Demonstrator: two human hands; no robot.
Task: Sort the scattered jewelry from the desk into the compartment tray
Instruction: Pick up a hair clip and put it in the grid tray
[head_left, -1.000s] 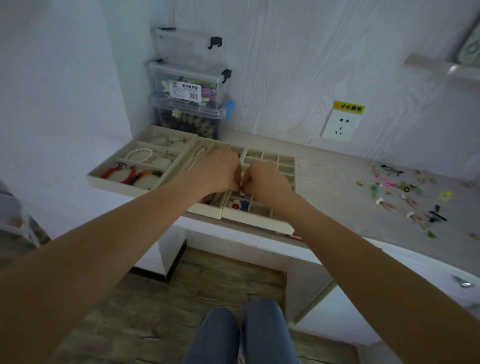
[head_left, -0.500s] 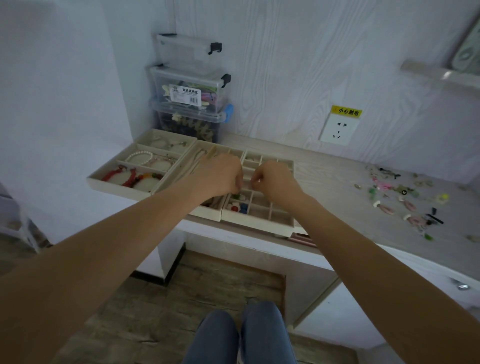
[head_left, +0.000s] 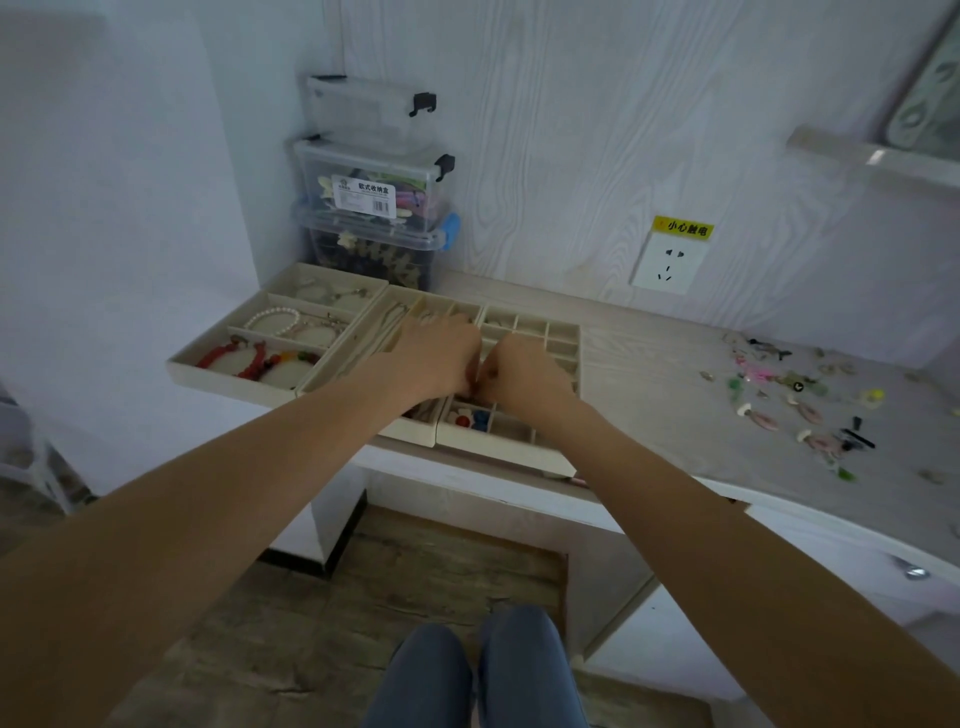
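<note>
While both hands (head_left: 480, 366) meet above the compartment tray (head_left: 563, 332), scattered jewelry (head_left: 800, 397) lies well apart

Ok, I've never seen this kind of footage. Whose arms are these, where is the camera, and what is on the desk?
There is no machine here: a person wears a wide-angle camera on the head, looking down past their own arms. The left hand and right hand meet, fingers curled, over a compartment tray on the desk. What they pinch, if anything, is hidden. A second tray on the left holds bracelets. Loose jewelry lies scattered on the right, not yet sorted. Three clear storage boxes are stacked against the wall.
</note>
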